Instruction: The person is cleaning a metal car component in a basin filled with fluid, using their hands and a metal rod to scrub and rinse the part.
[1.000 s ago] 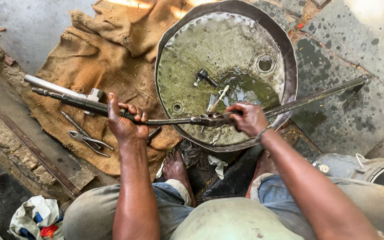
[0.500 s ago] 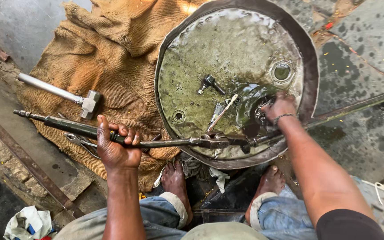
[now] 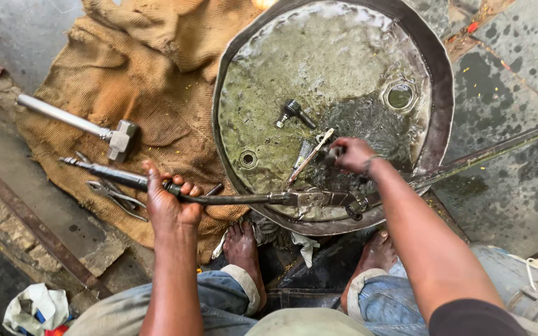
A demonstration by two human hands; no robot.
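Left hand: the left hand [image 3: 168, 202] is clamped round the long steel linkage rod [image 3: 231, 199], fingers curled over it, just left of the pan's rim.
Rod: it runs across the view from the burlap, over the near edge of the pan, and on up to the right over the wet floor; dark, greasy, with a jointed block [image 3: 319, 199] in the middle where it crosses the rim.
Right hand: the right hand [image 3: 351, 154] is down in the pan, fingers pinched together on a small dark part [image 3: 332, 153]; what the part is, I cannot tell.
Container: a big round metal pan [image 3: 444, 93], shallow, holding murky greenish liquid with a dark oily patch near the right hand.
In the pan: a ball-joint stud [image 3: 293, 112] lies in the liquid, well apart from the hand; a pale flat stick [image 3: 311, 155] leans just beside the fingers; two round bungs [image 3: 400, 96] sit in the pan's floor.
Packages and labels: none readable; a crumpled white, red and blue cloth or bag [image 3: 35, 308] sits at bottom left.
Burlap: a brown sack [image 3: 126, 74] is spread left of the pan, carrying a steel hammer [image 3: 79, 124] and pliers [image 3: 116, 198] near the left hand.
Feet: bare feet [image 3: 244, 246] rest below the pan.
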